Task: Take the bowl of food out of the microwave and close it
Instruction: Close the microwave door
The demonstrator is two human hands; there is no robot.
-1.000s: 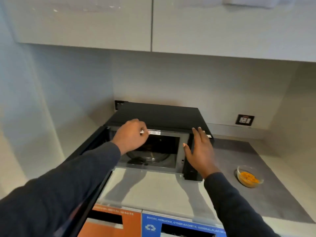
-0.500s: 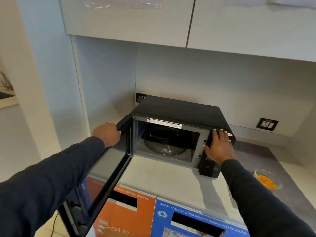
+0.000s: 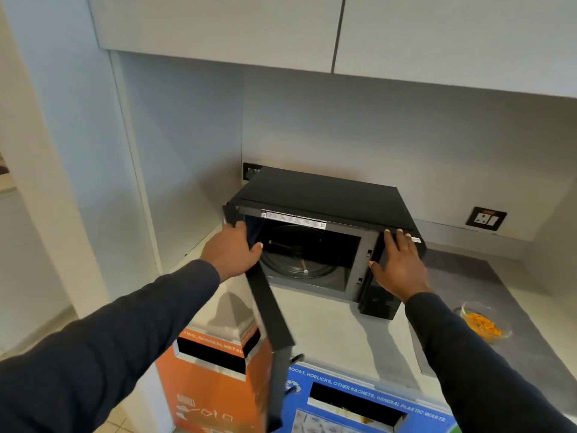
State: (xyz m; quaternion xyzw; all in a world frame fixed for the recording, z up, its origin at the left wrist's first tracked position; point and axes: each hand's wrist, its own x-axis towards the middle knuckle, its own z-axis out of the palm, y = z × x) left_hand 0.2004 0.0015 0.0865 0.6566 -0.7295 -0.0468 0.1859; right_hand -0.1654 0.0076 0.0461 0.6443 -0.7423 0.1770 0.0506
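A black microwave [image 3: 324,192] stands on the grey counter, cavity open, with only the glass turntable [image 3: 299,254] inside. Its door [image 3: 268,310] juts toward me, seen nearly edge-on. My left hand [image 3: 232,251] grips the door's top edge near the hinge side. My right hand [image 3: 398,264] lies flat, fingers spread, against the control panel on the microwave's right front. The clear glass bowl of orange food [image 3: 484,321] sits on the counter to the right, partly hidden by my right sleeve.
Orange bin [image 3: 215,379] and blue bin [image 3: 359,404] stand below the counter's front edge. A wall socket [image 3: 485,218] is behind the microwave at right, another socket [image 3: 249,171] at its back left. Wall cabinets [image 3: 218,26] hang overhead. A side wall stands close at left.
My left hand took hold of the door's top edge and has swung the door partway toward the cavity. My right hand stayed on the control panel. The camera view shifted left.
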